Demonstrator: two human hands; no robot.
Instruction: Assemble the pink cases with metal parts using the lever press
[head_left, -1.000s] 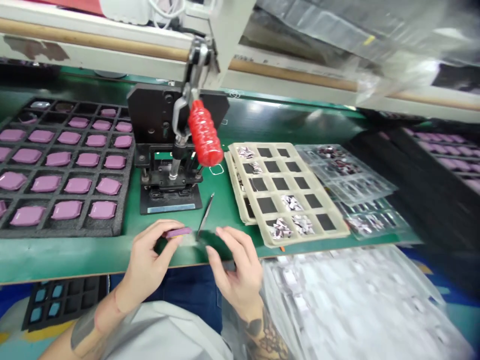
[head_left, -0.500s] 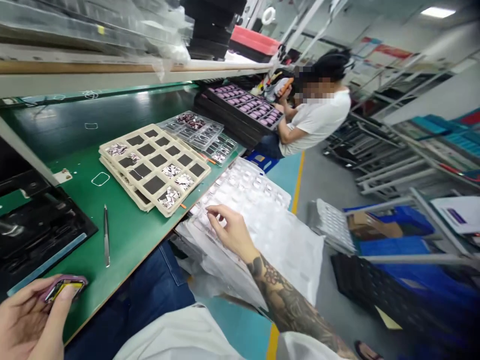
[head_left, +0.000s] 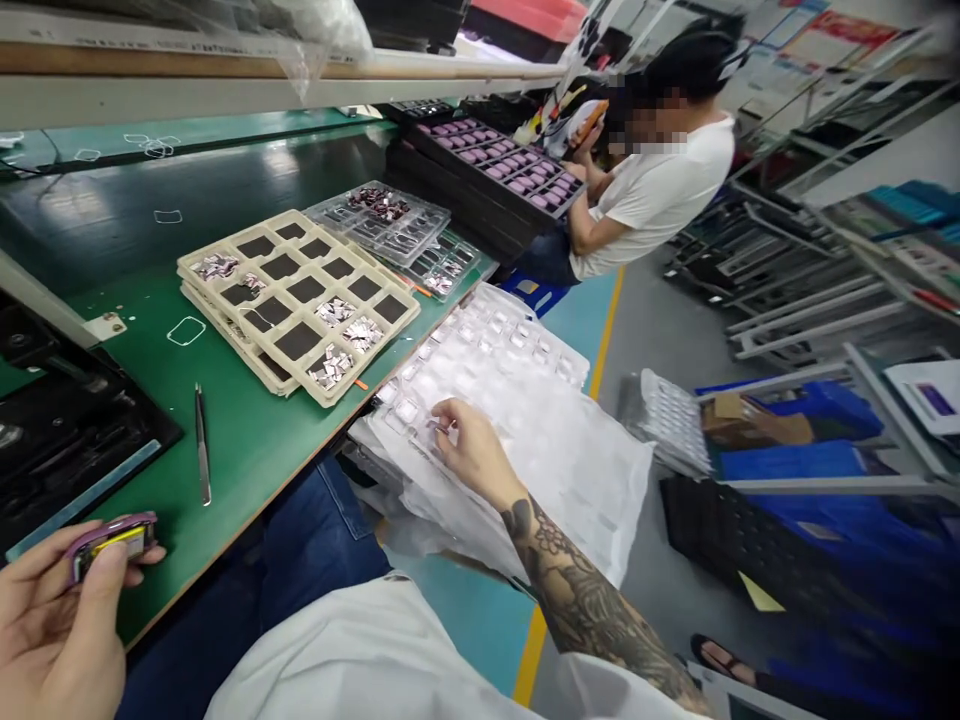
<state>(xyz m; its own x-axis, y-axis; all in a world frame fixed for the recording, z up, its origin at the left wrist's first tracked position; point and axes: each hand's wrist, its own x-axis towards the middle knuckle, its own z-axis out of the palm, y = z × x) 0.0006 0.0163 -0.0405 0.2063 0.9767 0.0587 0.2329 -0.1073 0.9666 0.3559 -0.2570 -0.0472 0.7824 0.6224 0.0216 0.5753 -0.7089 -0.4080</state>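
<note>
My left hand (head_left: 52,620) sits at the lower left and grips a small purple case (head_left: 112,538) with a yellow inside, held on edge over the green bench (head_left: 240,450). My right hand (head_left: 469,445) reaches out to the right, fingertips pinched on a small part in a clear blister tray (head_left: 517,370) that lies on a stack of plastic-wrapped trays beside my lap. Tweezers (head_left: 201,443) lie on the bench between the two hands.
A beige compartment tray (head_left: 300,300) with small metal parts sits mid-bench, clear trays (head_left: 390,225) behind it. A black press base (head_left: 67,430) is at the left. A seated co-worker in a white shirt (head_left: 660,190) works by trays of purple cases (head_left: 510,165). Racks and blue bins fill the right.
The view swung right, away from the press, then down a little. My right hand left the case, reached to the clear blister tray and pinched a part. My left hand keeps the purple case.
</note>
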